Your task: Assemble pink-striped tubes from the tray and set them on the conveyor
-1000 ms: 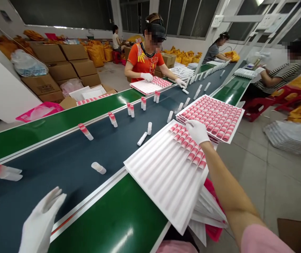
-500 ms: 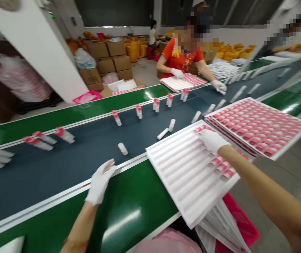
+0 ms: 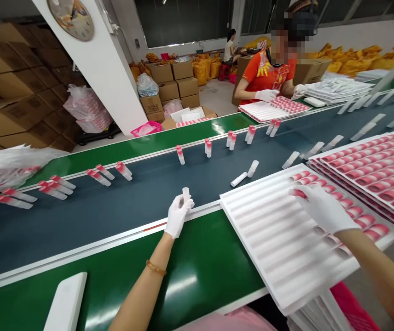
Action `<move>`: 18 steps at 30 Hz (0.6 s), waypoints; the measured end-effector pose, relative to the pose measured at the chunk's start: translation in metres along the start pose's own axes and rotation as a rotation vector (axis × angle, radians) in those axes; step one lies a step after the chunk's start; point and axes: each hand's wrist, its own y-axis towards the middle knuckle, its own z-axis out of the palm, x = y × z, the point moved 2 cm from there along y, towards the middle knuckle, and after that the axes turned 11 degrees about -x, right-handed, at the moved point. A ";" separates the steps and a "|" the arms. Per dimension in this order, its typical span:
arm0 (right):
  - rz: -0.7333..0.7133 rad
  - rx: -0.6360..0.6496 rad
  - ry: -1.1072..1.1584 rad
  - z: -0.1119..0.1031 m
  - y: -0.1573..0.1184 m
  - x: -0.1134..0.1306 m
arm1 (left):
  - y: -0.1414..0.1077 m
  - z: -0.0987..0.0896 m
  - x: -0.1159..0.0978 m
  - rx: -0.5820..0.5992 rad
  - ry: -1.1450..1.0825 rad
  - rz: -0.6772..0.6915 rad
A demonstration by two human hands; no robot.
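My gloved left hand (image 3: 179, 216) is closed around a small white tube (image 3: 186, 194), which stands upright in the fingers at the near edge of the dark conveyor belt (image 3: 141, 216). My gloved right hand (image 3: 321, 207) is over a white ridged tray (image 3: 262, 230), with a pink-and-white tube (image 3: 299, 193) at its closed fingertips. Rows of similar tubes (image 3: 356, 211) lie in the tray's right part, some hidden under the hand. Two loose white tubes (image 3: 239, 179) lie on the belt beyond the tray.
A stack of filled trays (image 3: 376, 170) stands to the right. Pink-and-white tubes (image 3: 124, 170) line the belt's far side. Across it, a person in orange (image 3: 269, 73) works at another tray (image 3: 259, 111). A white block (image 3: 66, 301) lies on the near green ledge (image 3: 131, 276).
My left hand has taken hold of a white tube at the belt's edge. My right hand remains over the tray. The view has swung left.
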 end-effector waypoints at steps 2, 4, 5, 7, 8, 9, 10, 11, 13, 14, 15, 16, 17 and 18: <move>0.074 0.012 0.183 0.006 -0.020 0.018 | -0.021 -0.007 -0.008 0.013 -0.012 -0.013; 0.254 0.083 0.465 0.015 -0.042 0.044 | -0.041 -0.010 -0.017 0.027 -0.009 -0.022; 0.337 0.148 0.594 0.019 -0.052 0.061 | -0.050 -0.010 -0.021 0.042 0.004 -0.019; 0.399 0.258 0.726 0.024 -0.069 0.099 | -0.067 -0.009 -0.029 0.082 0.046 0.005; 0.380 0.287 0.750 0.025 -0.074 0.120 | -0.074 -0.009 -0.032 0.103 0.069 0.023; 0.342 0.295 0.765 0.024 -0.077 0.140 | -0.080 -0.008 -0.035 0.121 0.088 0.043; 0.273 0.286 0.769 0.021 -0.078 0.160 | -0.085 -0.007 -0.038 0.133 0.102 0.062; 0.176 0.264 0.750 0.018 -0.078 0.180 | -0.089 -0.007 -0.040 0.143 0.114 0.082; -0.042 0.213 0.680 0.010 -0.076 0.215 | -0.096 -0.005 -0.041 0.173 0.135 0.128; -0.134 0.215 0.636 0.007 -0.075 0.230 | -0.098 -0.004 -0.041 0.192 0.140 0.150; -0.202 0.231 0.595 0.004 -0.074 0.243 | -0.100 -0.003 -0.041 0.211 0.137 0.166; -0.244 0.259 0.553 0.001 -0.074 0.254 | -0.101 -0.002 -0.040 0.227 0.125 0.178; -0.269 0.287 0.515 -0.001 -0.074 0.263 | -0.102 -0.001 -0.039 0.238 0.109 0.186; -0.283 0.311 0.483 -0.004 -0.074 0.270 | -0.102 -0.001 -0.037 0.244 0.094 0.192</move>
